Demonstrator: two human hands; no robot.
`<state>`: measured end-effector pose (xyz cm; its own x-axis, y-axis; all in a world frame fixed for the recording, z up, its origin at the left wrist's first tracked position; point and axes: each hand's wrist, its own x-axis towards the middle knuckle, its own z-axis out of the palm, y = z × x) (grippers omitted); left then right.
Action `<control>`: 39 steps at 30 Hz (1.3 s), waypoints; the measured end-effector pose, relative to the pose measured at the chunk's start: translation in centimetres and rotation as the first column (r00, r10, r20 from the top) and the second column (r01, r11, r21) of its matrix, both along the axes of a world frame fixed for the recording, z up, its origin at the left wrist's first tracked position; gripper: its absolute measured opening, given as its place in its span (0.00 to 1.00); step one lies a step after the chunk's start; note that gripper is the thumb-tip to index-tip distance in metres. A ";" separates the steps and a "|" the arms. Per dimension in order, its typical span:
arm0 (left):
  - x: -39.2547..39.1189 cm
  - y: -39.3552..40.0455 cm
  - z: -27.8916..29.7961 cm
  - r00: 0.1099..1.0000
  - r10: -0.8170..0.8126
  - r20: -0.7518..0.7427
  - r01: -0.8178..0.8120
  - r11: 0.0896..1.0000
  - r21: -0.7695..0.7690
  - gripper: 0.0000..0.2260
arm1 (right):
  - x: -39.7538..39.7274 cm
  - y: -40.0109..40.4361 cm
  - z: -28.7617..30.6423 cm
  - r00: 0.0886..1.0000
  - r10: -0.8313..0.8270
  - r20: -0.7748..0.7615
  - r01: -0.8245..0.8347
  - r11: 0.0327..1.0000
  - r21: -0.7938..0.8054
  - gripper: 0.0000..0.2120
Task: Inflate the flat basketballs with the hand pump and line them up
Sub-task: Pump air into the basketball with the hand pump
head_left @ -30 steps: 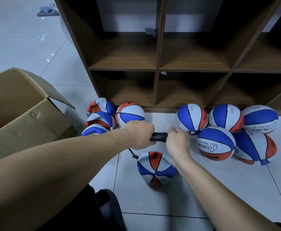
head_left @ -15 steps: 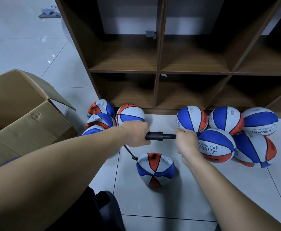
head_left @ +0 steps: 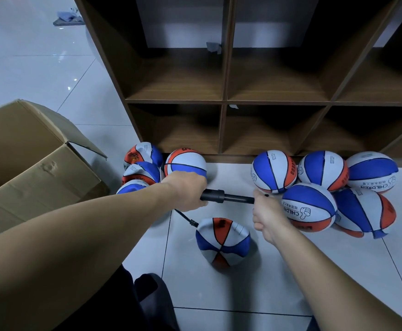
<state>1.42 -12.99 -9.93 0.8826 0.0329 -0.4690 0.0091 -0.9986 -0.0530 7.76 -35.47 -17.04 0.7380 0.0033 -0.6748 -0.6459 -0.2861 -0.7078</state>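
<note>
A black hand pump (head_left: 221,197) is held level above the floor. My left hand (head_left: 187,191) grips its barrel, and my right hand (head_left: 265,215) grips the handle at the end of the drawn-out rod. A thin black hose (head_left: 185,217) runs from the pump down to a partly filled red, white and blue basketball (head_left: 222,242) on the tiles below. Several round, inflated balls (head_left: 308,207) lie clustered at the right. Several flatter balls (head_left: 142,172) are piled at the left by the shelf.
A brown wooden cubby shelf (head_left: 224,101) stands right behind the balls. An open cardboard box (head_left: 28,161) sits on the floor at the left. My dark-clothed knee (head_left: 147,299) is at the bottom. Grey cloth (head_left: 67,17) lies far off at top left.
My right hand has pulled the pump handle out to the right, so the rod now shows between my hands. My left hand holds the barrel nearly in place.
</note>
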 end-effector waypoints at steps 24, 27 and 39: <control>0.1 -1.5 1.1 0.997 0.023 0.067 -0.016 0.995 -0.099 0.15 | -2.5 4.3 1.7 0.970 0.094 0.226 -0.116 0.990 0.086 0.07; 0.3 -0.8 0.9 0.998 0.055 0.040 -0.050 0.993 -0.109 0.12 | -0.9 2.7 1.4 0.974 0.070 0.216 -0.094 0.990 0.103 0.07; 0.5 0.4 1.4 0.996 0.076 0.051 -0.071 0.993 -0.096 0.13 | 0.7 0.2 2.4 0.934 -0.115 0.338 0.124 0.992 -0.005 0.18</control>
